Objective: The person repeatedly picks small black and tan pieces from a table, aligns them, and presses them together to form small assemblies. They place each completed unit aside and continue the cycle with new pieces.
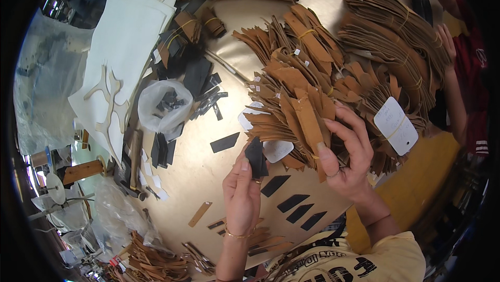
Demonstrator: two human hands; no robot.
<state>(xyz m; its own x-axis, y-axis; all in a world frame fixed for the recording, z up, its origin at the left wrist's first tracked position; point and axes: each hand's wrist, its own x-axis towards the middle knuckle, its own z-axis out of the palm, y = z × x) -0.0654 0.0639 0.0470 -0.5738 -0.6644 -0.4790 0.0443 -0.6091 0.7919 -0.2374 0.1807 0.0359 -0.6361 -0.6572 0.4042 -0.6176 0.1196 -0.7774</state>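
My left hand (242,198) pinches a small black leather piece (254,156) between thumb and fingers, over the table's middle. My right hand (350,159) is curled around the near end of a bundle of brown leather pieces (307,118), its thumb and fingertips on the leather. Part of its grip is hidden among the pieces. Below the hands, several slanted black pieces (292,203) lie in a row. One more black piece (225,143) rests left of my left hand. Rounded white tags (278,151) stick out from under the bundle.
Larger brown bundles (388,42) tied with yellow bands fill the far right, with a white written tag (396,125). A clear plastic bag (165,106) of black bits stands left. White sheets (122,47) hold a curved template (109,105). Another person's hand (447,42) shows at right.
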